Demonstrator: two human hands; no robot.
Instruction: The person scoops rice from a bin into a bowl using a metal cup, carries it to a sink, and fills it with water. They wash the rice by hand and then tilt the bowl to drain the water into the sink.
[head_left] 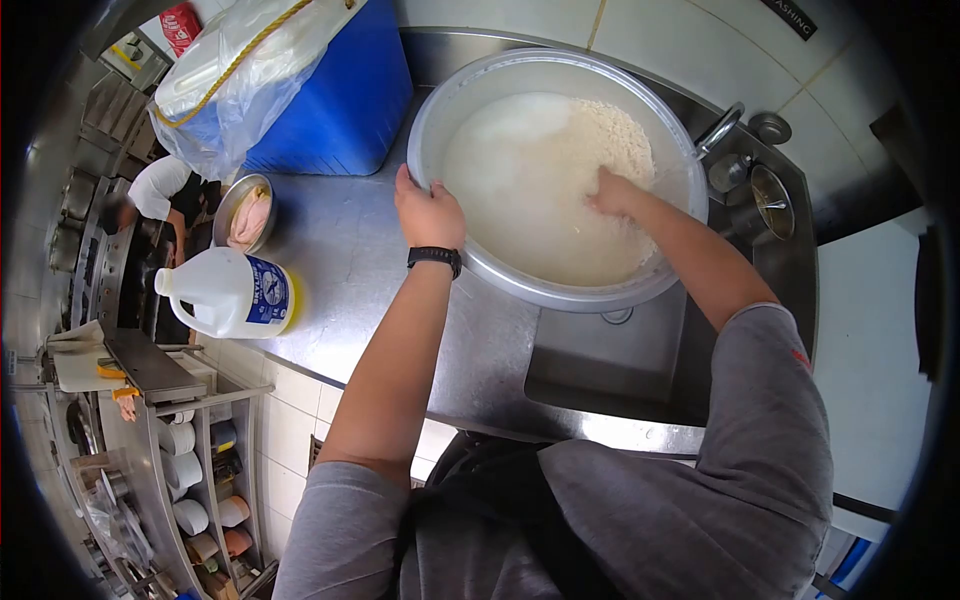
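Note:
A large metal basin (pixel 480 262) rests partly on the steel counter and partly over the sink. Cloudy whitish water (pixel 520 190) fills much of it, and pale grains (pixel 625 140) are heaped at the upper right inside. My left hand (pixel 430 212), with a black watch at the wrist, grips the basin's left rim, thumb and fingers around the edge. Inside the basin, my right hand (pixel 612 193) is at the edge of the grains, its fingertips dipped in the cloudy water. Whether those fingers hold anything is hidden.
On the steel counter (pixel 335 270) stand a blue container (pixel 350 100) with a plastic bag, a bowl (pixel 262 235) of raw meat and a jug (pixel 235 292) of yellow liquid. A faucet (pixel 722 130) is right of the basin. Another person (pixel 165 190) bends at the far left.

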